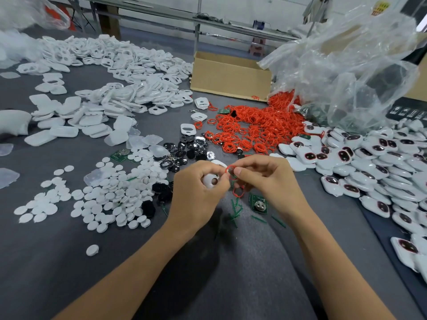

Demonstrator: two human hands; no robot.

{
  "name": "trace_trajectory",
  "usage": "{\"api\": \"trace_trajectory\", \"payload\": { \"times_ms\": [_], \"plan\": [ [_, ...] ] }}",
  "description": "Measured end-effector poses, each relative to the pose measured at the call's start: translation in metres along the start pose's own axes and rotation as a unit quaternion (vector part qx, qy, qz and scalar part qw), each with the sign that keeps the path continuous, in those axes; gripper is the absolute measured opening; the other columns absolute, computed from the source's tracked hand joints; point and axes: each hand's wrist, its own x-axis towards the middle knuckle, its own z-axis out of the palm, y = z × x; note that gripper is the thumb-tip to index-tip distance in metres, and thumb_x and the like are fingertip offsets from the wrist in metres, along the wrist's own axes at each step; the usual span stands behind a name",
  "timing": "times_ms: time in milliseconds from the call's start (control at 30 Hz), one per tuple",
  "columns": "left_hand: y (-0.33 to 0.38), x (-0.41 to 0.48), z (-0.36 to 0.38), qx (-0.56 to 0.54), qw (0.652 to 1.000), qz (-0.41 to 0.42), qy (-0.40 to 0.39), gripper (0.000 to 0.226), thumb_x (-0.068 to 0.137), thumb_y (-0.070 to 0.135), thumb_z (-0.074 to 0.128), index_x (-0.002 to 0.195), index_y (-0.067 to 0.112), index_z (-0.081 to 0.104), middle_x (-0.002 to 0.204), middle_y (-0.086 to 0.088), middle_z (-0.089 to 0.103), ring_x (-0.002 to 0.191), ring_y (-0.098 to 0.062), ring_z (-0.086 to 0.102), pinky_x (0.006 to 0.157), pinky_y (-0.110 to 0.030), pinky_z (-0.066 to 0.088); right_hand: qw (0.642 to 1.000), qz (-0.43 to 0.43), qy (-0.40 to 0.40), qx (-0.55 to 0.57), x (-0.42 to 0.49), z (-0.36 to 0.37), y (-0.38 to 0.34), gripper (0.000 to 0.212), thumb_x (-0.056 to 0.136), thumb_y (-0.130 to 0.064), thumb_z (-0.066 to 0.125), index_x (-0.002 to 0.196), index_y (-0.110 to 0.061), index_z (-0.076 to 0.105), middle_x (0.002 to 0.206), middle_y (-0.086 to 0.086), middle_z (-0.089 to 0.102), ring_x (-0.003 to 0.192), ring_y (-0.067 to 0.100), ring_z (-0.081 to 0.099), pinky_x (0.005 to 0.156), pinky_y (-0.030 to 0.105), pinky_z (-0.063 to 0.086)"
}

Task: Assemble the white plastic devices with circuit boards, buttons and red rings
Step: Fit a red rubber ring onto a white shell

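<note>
While the left hand grips a white shell and the right hand pinches a red ring, both meet just on the person's side of the heap of rings | advice: keep the ring untwisted, then seat it evenly around the shell's opening.

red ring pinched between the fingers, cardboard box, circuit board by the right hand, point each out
red ring [230,166]: head view, top arc of the loop
cardboard box [231,75]: head view, front wall
circuit board [259,203]: head view, round battery holder at its middle
</note>
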Motion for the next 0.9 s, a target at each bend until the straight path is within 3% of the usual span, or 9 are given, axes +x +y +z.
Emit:
{"api": "trace_trajectory", "payload": {
  "times_ms": [67, 200, 267, 333, 400, 533, 633, 733, 900],
  "plan": [
    [-0.001, 0.000, -0.001, 0.062, 0.995, 0.074, 0.012, 0.006, 0.081, 0.012, 0.069, 0.077, 0.016, 0.072, 0.079, 0.010, 0.068, 0.071, -0.006, 0.064, 0.067, -0.023, 0.052, 1.000, -0.008, 0.010, -0.020, 0.000, -0.001, 0.000, 0.011, 0.083, -0.005, 0.069, 0.080, -0.014, 0.075, 0.069, 0.004, 0.071, 0.061, 0.020, 0.062, 0.062, 0.035, 0.050],
    [-0.004, 0.000, 0.000, 0.108, 0.984, 0.139, 0.027, 0.004, 0.080, 0.008, 0.071, 0.077, 0.010, 0.070, 0.080, 0.004, 0.066, 0.074, -0.008, 0.061, 0.067, -0.018, 0.048, 1.000, -0.010, -0.004, -0.004, 0.001, -0.001, -0.001, 0.015, 0.086, 0.000, 0.065, 0.079, -0.011, 0.073, 0.065, 0.005, 0.067, 0.059, 0.017, 0.060, 0.061, 0.028, 0.053],
    [-0.003, -0.001, 0.001, 0.050, 0.994, 0.096, 0.017, 0.004, 0.082, 0.014, 0.070, 0.079, 0.013, 0.072, 0.082, 0.005, 0.068, 0.075, -0.010, 0.066, 0.066, -0.027, 0.055, 1.000, -0.019, -0.003, 0.004, 0.001, 0.000, -0.002, 0.019, 0.087, 0.007, 0.060, 0.082, -0.008, 0.070, 0.067, 0.003, 0.067, 0.062, 0.010, 0.062, 0.064, 0.021, 0.053],
    [0.002, 0.000, 0.001, -0.058, 0.998, -0.012, 0.006, 0.009, 0.085, 0.024, 0.068, 0.081, 0.019, 0.075, 0.082, 0.003, 0.071, 0.076, -0.018, 0.071, 0.060, -0.037, 0.060, 1.000, -0.029, 0.000, 0.005, 0.001, 0.000, -0.004, 0.020, 0.087, 0.011, 0.056, 0.085, -0.004, 0.068, 0.069, 0.002, 0.067, 0.064, 0.006, 0.064, 0.066, 0.017, 0.052],
    [0.005, 0.002, 0.000, -0.135, 0.985, -0.107, -0.002, 0.010, 0.087, 0.026, 0.070, 0.079, 0.024, 0.076, 0.080, -0.002, 0.072, 0.078, -0.023, 0.073, 0.057, -0.036, 0.060, 0.999, -0.038, -0.002, 0.005, 0.001, 0.000, -0.005, 0.019, 0.087, 0.012, 0.055, 0.088, -0.002, 0.067, 0.069, 0.000, 0.066, 0.063, 0.005, 0.063, 0.066, 0.016, 0.050],
    [0.008, 0.003, -0.002, -0.177, 0.960, -0.199, -0.083, 0.014, 0.086, 0.023, 0.070, 0.077, 0.018, 0.079, 0.079, -0.003, 0.073, 0.081, -0.024, 0.072, 0.060, -0.034, 0.061, 0.998, -0.051, -0.013, 0.015, -0.001, 0.002, -0.005, 0.018, 0.088, 0.013, 0.054, 0.093, 0.001, 0.066, 0.077, 0.009, 0.066, 0.068, 0.010, 0.063, 0.070, 0.020, 0.050],
    [0.007, 0.003, -0.003, -0.245, 0.936, -0.233, -0.098, 0.014, 0.088, 0.015, 0.067, 0.083, 0.006, 0.076, 0.087, -0.012, 0.074, 0.077, -0.023, 0.072, 0.059, -0.032, 0.059, 0.997, -0.066, -0.015, 0.022, -0.001, 0.004, -0.005, 0.022, 0.086, 0.017, 0.053, 0.094, 0.001, 0.065, 0.084, 0.011, 0.063, 0.072, 0.014, 0.063, 0.073, 0.024, 0.052],
    [0.007, 0.005, -0.006, -0.284, 0.923, -0.247, -0.074, 0.008, 0.085, 0.011, 0.068, 0.081, 0.006, 0.074, 0.086, -0.014, 0.074, 0.075, -0.021, 0.072, 0.056, -0.027, 0.057, 0.997, -0.080, 0.001, -0.014, -0.001, 0.003, -0.004, 0.032, 0.082, 0.023, 0.052, 0.086, -0.004, 0.069, 0.086, 0.007, 0.063, 0.074, 0.013, 0.062, 0.071, 0.024, 0.050],
    [0.005, 0.006, -0.004, -0.262, 0.934, -0.239, -0.038, 0.008, 0.085, 0.010, 0.069, 0.084, 0.003, 0.073, 0.093, -0.021, 0.072, 0.078, -0.023, 0.070, 0.056, -0.027, 0.058, 0.996, -0.063, 0.027, -0.064, -0.003, 0.004, -0.003, 0.015, 0.082, 0.001, 0.070, 0.089, -0.011, 0.073, 0.084, 0.003, 0.073, 0.076, 0.011, 0.066, 0.072, 0.022, 0.052]
  ]
}}
